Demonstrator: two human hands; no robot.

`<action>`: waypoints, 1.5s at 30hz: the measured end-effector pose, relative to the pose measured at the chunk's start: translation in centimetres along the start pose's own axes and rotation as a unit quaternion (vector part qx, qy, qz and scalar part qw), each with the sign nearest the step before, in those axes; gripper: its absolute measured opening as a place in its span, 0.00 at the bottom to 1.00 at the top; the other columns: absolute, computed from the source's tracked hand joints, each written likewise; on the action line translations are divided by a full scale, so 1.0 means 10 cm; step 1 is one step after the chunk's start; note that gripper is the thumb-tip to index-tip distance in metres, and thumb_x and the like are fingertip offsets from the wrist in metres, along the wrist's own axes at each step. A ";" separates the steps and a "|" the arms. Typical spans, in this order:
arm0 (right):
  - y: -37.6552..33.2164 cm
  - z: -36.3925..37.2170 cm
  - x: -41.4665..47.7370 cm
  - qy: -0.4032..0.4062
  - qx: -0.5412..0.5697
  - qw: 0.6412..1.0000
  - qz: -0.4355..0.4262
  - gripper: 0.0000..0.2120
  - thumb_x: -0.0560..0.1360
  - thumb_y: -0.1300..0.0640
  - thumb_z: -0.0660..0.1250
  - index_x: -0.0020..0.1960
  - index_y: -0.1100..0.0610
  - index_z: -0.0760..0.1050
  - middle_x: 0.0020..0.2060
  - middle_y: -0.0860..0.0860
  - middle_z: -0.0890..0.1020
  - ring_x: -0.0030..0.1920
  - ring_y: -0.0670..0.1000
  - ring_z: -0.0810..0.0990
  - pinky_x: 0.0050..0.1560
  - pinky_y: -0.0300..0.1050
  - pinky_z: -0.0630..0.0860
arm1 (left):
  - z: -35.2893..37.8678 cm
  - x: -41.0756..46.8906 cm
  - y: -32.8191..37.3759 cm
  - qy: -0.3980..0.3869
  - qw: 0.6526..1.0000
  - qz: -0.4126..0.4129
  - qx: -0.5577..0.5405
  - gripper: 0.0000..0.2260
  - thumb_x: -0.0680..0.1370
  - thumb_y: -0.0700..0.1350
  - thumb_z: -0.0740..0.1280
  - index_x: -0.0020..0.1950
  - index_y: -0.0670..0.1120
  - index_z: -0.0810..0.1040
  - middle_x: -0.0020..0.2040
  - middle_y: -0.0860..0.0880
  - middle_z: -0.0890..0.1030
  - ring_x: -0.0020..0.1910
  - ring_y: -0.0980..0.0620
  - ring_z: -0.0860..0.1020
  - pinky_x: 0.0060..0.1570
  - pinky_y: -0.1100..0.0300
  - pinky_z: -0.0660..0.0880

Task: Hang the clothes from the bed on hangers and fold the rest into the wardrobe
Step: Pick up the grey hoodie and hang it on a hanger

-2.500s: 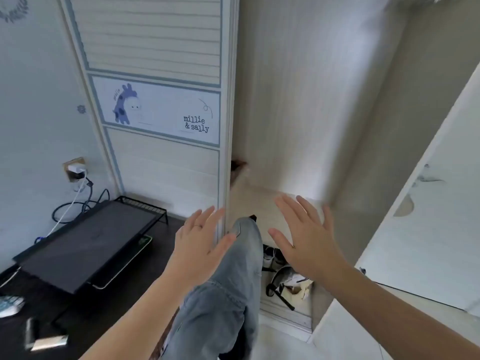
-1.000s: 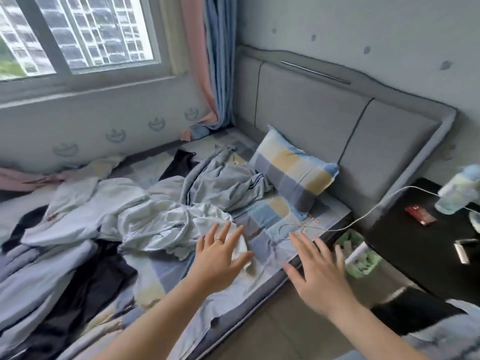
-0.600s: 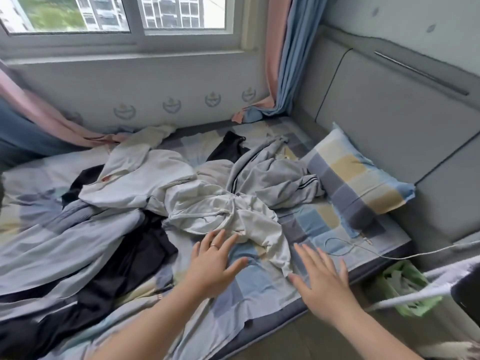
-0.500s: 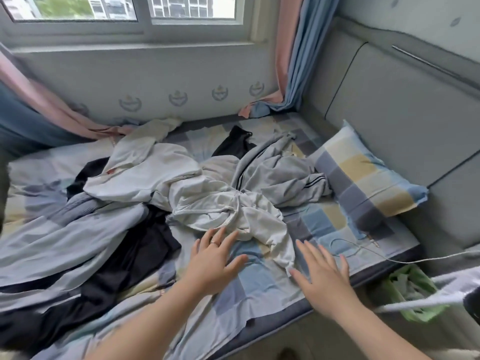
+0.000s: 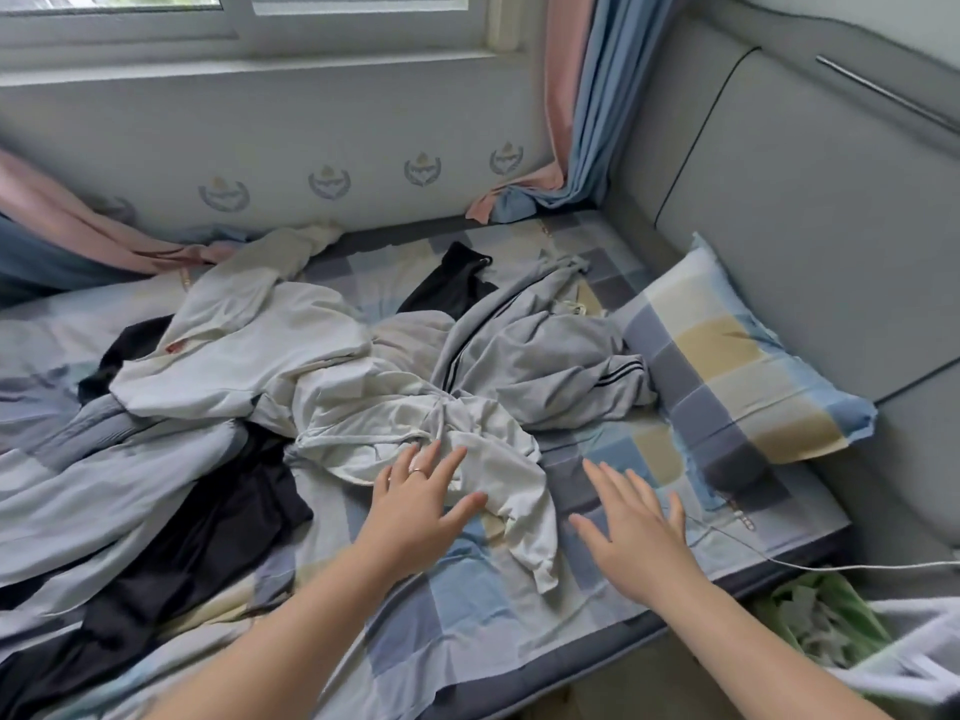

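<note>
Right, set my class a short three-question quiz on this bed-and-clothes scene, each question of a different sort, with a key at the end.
1. True or false: the left hand grips the white garment.
2. What does the right hand hold? A) a hanger B) nothing C) a sock
3. Fill in: the grey striped garment lies between the white garment and the checked ___.

Key
1. False: its fingers are straight and spread.
2. B: its fingers are spread, with nothing in them.
3. pillow
</note>
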State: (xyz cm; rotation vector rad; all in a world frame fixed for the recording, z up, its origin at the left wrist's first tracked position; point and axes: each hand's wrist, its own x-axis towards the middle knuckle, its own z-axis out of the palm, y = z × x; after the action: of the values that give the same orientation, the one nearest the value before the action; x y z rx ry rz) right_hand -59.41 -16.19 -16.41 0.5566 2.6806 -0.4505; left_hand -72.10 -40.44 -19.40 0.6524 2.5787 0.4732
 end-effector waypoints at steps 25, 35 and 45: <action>2.17 -0.39 1.73 0.051 0.099 0.983 0.148 0.32 0.82 0.37 0.50 0.81 0.43 0.44 0.81 0.42 0.49 0.80 0.50 0.46 0.77 0.65 0.44 | 0.57 3.13 1.90 -0.086 0.989 0.105 0.056 0.31 0.79 0.70 0.52 0.81 0.62 0.53 0.82 0.53 0.52 0.81 0.50 0.45 0.76 0.46 0.47; 2.35 0.69 4.66 0.050 0.104 0.980 0.161 0.31 0.82 0.40 0.53 0.81 0.44 0.44 0.81 0.44 0.48 0.80 0.49 0.47 0.77 0.59 0.49 | 1.91 6.29 1.14 -0.104 0.979 0.144 0.096 0.32 0.79 0.70 0.52 0.80 0.61 0.53 0.83 0.50 0.51 0.81 0.46 0.47 0.76 0.43 0.48; 2.87 1.32 7.19 0.133 0.040 0.979 0.150 0.33 0.81 0.42 0.58 0.81 0.46 0.48 0.81 0.46 0.50 0.80 0.52 0.49 0.75 0.61 0.53 | 3.31 8.54 0.27 0.017 0.994 0.100 0.031 0.37 0.72 0.74 0.55 0.78 0.63 0.54 0.82 0.52 0.56 0.81 0.42 0.47 0.75 0.34 0.52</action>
State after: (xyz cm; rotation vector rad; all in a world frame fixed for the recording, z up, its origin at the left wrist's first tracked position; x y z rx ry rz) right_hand -104.72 26.60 -64.10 1.0976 2.7650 -0.4237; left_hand -122.76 12.77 -74.12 0.9379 2.5806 0.4733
